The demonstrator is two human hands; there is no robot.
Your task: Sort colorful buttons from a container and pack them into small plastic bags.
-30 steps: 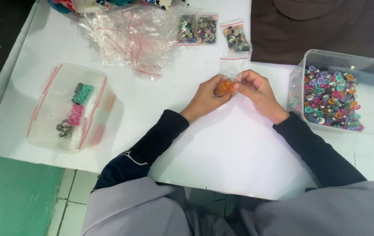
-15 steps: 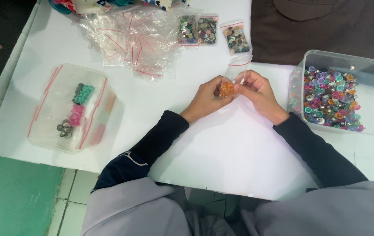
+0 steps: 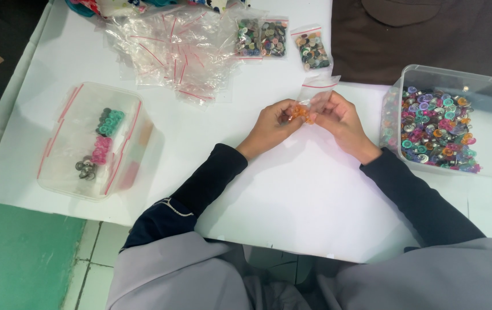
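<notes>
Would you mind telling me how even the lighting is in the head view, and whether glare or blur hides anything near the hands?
Head view: soft, even light on the white table, with faint shadows only under the left hand and right hand; mild sheen on the pile of empty bags; the small orange pieces are slightly soft, so their shape is unclear; the clear tub of coloured pieces reads sharp.

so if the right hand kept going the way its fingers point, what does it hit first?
The right hand points up-left; its fingertips already touch the small clear bag. Beyond that, probably the filled button bags, though depth is unclear.
</notes>
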